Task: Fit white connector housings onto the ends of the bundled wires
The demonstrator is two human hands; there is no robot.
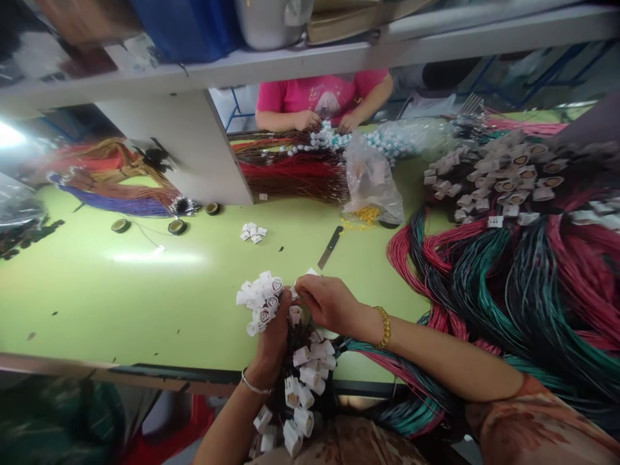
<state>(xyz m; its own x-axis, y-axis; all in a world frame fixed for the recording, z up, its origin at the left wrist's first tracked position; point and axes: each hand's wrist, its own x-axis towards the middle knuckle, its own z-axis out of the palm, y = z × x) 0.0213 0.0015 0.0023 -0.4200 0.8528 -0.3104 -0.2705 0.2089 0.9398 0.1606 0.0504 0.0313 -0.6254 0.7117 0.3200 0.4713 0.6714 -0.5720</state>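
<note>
My left hand is closed around a bunch of white plastic connectors on dark wires, held upright over the near edge of the green table. My right hand pinches one white connector at the top of that bunch. More white connectors on the same wires hang down toward my lap. A thick bundle of red, teal and black wires runs under my right forearm.
A person in a pink shirt works opposite with blue-white connectors. A plastic bag with yellow bits, a blade, tape rolls, loose connectors, red wires and a white shelf post stand on the table.
</note>
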